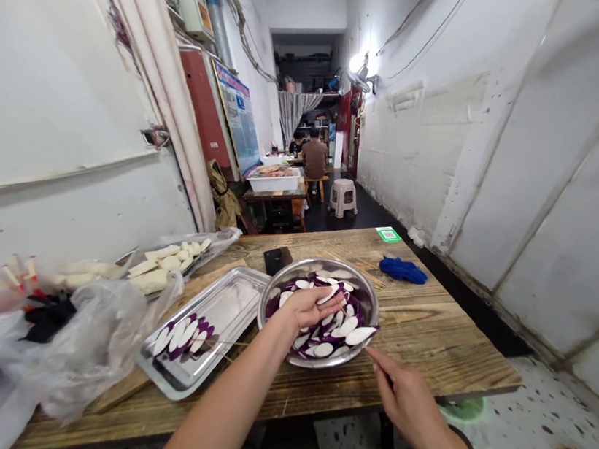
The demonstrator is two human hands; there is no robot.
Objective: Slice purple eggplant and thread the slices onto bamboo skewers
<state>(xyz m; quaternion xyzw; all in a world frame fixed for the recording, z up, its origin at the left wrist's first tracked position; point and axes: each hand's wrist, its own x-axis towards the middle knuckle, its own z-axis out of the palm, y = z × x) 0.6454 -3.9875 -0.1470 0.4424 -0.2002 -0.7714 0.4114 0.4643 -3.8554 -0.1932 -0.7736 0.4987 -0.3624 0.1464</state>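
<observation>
Two hands at a steel bowl [368, 302] of eggplant slices [321, 328], left hand [310, 305] inside pinching one slice [329, 295], right hand [407, 396] just outside the near rim, gripping a thin skewer [381, 374].

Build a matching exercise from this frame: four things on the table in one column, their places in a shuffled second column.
Things:
1. left hand
2. right hand
3. blue cloth
4. steel tray

Places:
A. right of the bowl, toward the wall
B. left of the bowl, holding skewered eggplant slices
C. inside the steel bowl, on the eggplant slices
D. at the table's near edge, below the bowl

Pairs: 1-C, 2-D, 3-A, 4-B
</observation>
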